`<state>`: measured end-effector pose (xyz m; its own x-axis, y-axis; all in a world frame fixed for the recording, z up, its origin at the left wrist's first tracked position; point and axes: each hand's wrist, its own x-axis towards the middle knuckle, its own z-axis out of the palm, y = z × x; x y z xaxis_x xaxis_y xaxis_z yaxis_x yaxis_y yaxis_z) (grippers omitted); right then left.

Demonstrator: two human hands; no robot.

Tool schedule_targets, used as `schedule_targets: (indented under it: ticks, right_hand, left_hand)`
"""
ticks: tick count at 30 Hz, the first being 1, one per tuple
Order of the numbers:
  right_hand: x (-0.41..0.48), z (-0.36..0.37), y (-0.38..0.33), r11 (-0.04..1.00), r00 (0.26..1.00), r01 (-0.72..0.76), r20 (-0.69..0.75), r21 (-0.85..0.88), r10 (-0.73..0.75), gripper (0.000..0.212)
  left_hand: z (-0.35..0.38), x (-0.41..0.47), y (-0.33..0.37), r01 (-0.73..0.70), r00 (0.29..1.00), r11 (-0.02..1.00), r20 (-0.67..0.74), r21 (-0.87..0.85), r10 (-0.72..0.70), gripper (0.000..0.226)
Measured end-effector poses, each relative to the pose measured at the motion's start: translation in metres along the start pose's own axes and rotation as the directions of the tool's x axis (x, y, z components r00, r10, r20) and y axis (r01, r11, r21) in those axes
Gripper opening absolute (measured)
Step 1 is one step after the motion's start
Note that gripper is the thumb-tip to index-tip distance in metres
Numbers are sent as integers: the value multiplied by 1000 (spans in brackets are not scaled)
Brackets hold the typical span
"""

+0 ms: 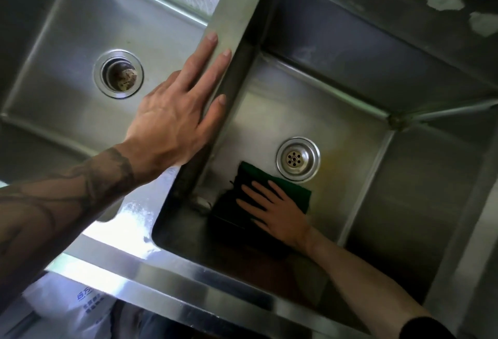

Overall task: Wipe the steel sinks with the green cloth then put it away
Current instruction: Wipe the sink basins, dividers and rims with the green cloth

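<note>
Cloth [280, 185], green, lies flat on the floor of the right-hand sink [336, 74], in the near left corner, just beside the drain [297, 159] and close to the dividing wall. Right hand [275, 209] rests palm-down on it, fingers spread, pressing rather than pinching; nothing is gripped between the fingers. Left hand [177, 112] lies flat along the divider [234, 10] between the two basins, fingers extended and close together, holding nothing, apparently bracing the body. Left-hand sink [67, 42] shows a strainer [118, 73] with debris inside; no cloth there. Judgement: step in hand is wiping the right basin floor. To do it well, keep the palm flat so the whole cloth stays in contact, work in overlapping strokes from the corner toward the drain, and run the cloth edge into the seam where floor meets divider, where residue appears to sit. Walls and far corners look untouched, so judged well short of done; stowing comes later.
</note>
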<state>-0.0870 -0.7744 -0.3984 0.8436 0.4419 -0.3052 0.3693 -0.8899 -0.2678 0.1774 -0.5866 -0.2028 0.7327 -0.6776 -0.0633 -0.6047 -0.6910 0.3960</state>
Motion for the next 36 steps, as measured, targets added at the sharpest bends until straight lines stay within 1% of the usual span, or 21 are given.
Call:
schedule_targets:
  ticks: [2,4,6,8,11,15,18,20,21,22,23,25,26,27,28,31,33,34,36]
  right_hand:
    - [-45,5,15,998,1000,-7,13,-58,8,64]
    - [-65,7,20,996,999,-23,46,-82,26,69]
    - [-48,5,14,998,999,-27,28,-63,29,68]
    - [-9,3,0,999,1000,-19,-21,-33,18,64]
    - [21,1,-11,998,997,-61,-43,-4,61,63]
    - [-33,12,2,989,990,-140,-42,-49,138,64]
    - [-82,25,17,959,960,-279,-42,-51,277,65]
    - [-96,29,17,911,909,-412,-62,14,412,67]
    - [-96,28,18,874,871,-482,-81,58,485,66]
    - [-91,26,22,823,818,-559,-94,105,567,65]
    - [-85,22,24,755,749,-639,-101,145,654,63]
    - [-68,16,26,598,592,-775,-97,205,800,60]
    - [-64,15,25,540,536,-809,-87,233,840,60]
    - [-64,16,20,506,504,-825,-79,251,860,60]
    - [-67,20,13,496,495,-831,-73,254,866,60]
    - [-72,23,-1,502,509,-825,-47,259,860,62]
    - [-71,22,2,501,506,-822,-56,272,861,61]
    - [-66,21,10,500,498,-822,-80,272,863,60]
    - [-53,15,37,462,438,-835,-146,300,887,58]
  left_hand:
    - [-1,-1,0,11,1000,1000,-1,-6,-11,63]
    - [-2,-1,0,20,1000,1000,-2,-8,-20,64]
    - [-3,-1,2,21,1000,1000,0,1,-21,64]
    - [-3,-1,3,31,1000,999,-1,8,-31,64]
    - [-2,-1,3,28,1000,1000,6,11,-29,64]
    - [0,0,1,26,1000,1000,0,11,-26,64]
    - [1,1,-2,-3,1000,1000,13,9,2,64]
    - [0,1,-2,-2,1000,1000,21,0,2,64]
    - [0,0,-2,12,1000,1000,20,-5,-12,64]
    - [0,0,-1,21,1000,1000,17,-7,-21,64]
    - [0,-1,0,28,999,1000,20,-2,-28,64]
    - [0,-1,-1,32,999,999,21,9,-32,65]
    - [0,-1,-1,32,999,999,25,5,-32,65]
    - [0,0,-2,19,999,1000,30,9,-19,65]
    - [2,0,-5,0,999,1000,38,19,0,65]
    - [5,2,-13,-49,995,996,89,72,43,68]
    - [4,3,-11,-11,996,999,88,50,7,67]
    - [3,2,-11,24,997,999,76,23,-26,66]
    - [5,-1,-5,15,1000,1000,22,18,-15,65]
